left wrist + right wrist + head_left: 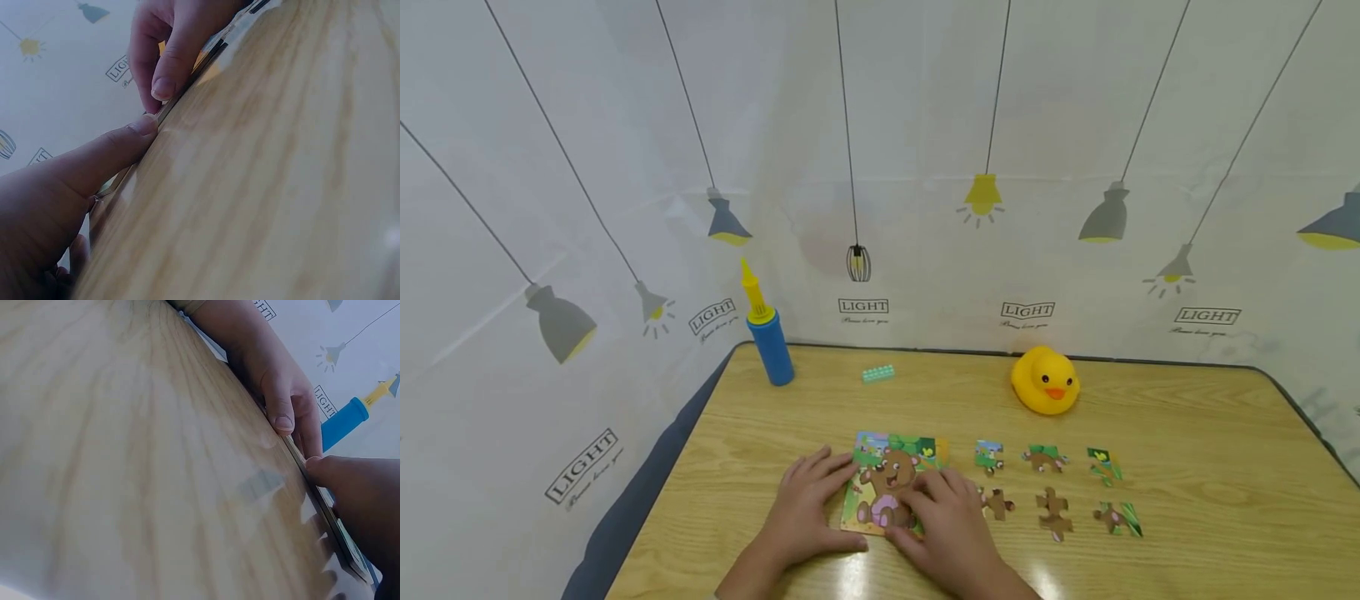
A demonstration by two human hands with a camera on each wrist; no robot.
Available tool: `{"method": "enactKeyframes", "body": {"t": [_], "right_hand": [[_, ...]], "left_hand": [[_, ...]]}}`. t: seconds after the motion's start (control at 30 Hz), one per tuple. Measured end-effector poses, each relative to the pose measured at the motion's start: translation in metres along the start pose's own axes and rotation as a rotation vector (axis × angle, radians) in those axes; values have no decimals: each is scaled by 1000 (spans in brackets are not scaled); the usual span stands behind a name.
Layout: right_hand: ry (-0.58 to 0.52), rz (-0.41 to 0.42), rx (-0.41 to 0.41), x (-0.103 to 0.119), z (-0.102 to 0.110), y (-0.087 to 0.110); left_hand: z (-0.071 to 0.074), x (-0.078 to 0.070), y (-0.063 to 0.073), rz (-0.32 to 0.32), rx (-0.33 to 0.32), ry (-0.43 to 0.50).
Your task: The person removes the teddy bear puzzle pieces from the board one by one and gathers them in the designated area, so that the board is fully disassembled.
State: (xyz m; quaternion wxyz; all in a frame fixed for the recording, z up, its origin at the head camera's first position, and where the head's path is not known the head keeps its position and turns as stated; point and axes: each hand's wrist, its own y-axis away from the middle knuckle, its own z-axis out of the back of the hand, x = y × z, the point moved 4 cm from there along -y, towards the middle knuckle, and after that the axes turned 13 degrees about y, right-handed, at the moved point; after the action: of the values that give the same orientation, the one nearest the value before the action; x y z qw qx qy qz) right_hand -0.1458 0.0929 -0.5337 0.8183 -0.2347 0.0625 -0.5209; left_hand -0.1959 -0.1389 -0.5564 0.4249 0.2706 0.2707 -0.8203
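In the head view a square bear puzzle board (889, 475) lies flat on the wooden table (760, 425). My left hand (801, 504) rests at its left side, fingertips along that edge and the thumb stretched toward the lower corner. The fingers of my right hand (951, 525) lie bent over the right part of the picture, its thumb near the bottom edge. From the left wrist the thumb (119, 150) shows straight against the board's edge. The right wrist view shows both hands meeting the thin board edge (334, 531). My right palm hides the picture's lower right part.
Several loose puzzle pieces (1053, 512) lie in two rows right of the board. Behind them sits a yellow rubber duck (1045, 383). A mint-green toy brick (878, 373) and an upright blue hand pump (772, 350) stand near the back edge, before a printed curtain (925, 250).
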Motion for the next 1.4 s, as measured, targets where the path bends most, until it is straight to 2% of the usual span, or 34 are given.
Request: {"method": "enactKeyframes", "body": {"t": [0.2,0.5,0.8,1.4], "right_hand": [[-51,-59,49,-2,-2,1],[-144,-212,261,-5,-8,-3],[-204,-279,371,-2,-5,-6],[-252,-311,369,-5,-5,-7]], "left_hand": [[0,-1,-1,-6,-3,2],[2,-1,-2,-22,-5,-11],[2,-2,-1,-28,-12,-16],[0,-3,-1,-15,0,-1]]}}
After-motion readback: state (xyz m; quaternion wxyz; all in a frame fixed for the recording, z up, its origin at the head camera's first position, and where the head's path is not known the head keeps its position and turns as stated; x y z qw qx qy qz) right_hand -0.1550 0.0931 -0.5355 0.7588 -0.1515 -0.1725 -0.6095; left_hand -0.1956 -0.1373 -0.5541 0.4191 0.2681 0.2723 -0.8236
